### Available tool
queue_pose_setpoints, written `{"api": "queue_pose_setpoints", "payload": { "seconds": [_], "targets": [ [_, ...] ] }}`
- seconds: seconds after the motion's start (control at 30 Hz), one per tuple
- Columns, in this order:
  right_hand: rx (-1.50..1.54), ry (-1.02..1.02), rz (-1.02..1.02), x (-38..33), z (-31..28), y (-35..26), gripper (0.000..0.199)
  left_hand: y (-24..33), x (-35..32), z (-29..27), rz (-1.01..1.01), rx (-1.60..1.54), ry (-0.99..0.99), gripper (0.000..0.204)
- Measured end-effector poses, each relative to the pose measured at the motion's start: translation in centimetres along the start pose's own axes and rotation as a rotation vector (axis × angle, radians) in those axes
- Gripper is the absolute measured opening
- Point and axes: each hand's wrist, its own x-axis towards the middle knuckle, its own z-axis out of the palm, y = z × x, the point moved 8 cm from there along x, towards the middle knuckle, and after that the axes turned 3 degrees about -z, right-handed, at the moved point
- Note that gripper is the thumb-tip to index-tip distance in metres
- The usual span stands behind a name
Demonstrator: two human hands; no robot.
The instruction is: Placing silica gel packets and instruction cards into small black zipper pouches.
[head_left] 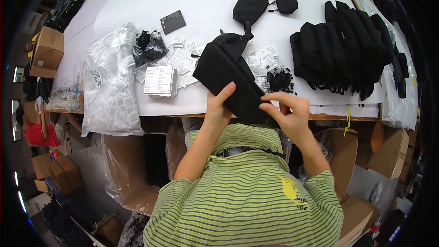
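Black and flat, a fabric pouch (219, 68) is slanting between the person's two hands, crossing the near edge of the white-covered table (132, 0) as seen from above. The left hand (221, 105) is holding its lower left part, the thumb pressing on the upper face while the other fingers are staying mostly hidden underneath. The right hand (292, 113) is pinching the right edge between thumb and forefinger. Just beyond, another black pouch (235, 43) is lying partly covered by the held one. White labels (183, 61) are spreading left of them, near a stack of white cards (157, 80) and a clear plastic bag (107, 84). Loose black cords (280, 81) are lying to the right, and farther right a row of black pouches (338, 52) is crowding the table.
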Motion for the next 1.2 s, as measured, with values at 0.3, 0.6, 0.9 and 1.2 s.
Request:
{"api": "queue_pose_setpoints", "payload": {
  "seconds": [0.3,0.6,0.9,1.2],
  "targets": [
    [0.658,-0.005,0.135,1.2,1.7,2.2,0.030,-0.1,-1.3,1.6,-0.175,0.230,-0.195,0.053],
    [0.442,0.313,0.137,2.1,-1.0,3.7,0.007,-2.6,-2.5,3.2,-0.315,0.273,-0.206,0.046],
    [0.430,0.018,-0.026,-0.5,0.9,-0.2,0.005,-1.1,0.8,0.2,-0.314,-0.095,-0.006,0.024],
    [0.408,-0.068,-0.036,-1.5,1.3,-1.2,0.006,0.3,1.0,0.2,-0.303,-0.190,-0.027,0.021]
  ]
}}
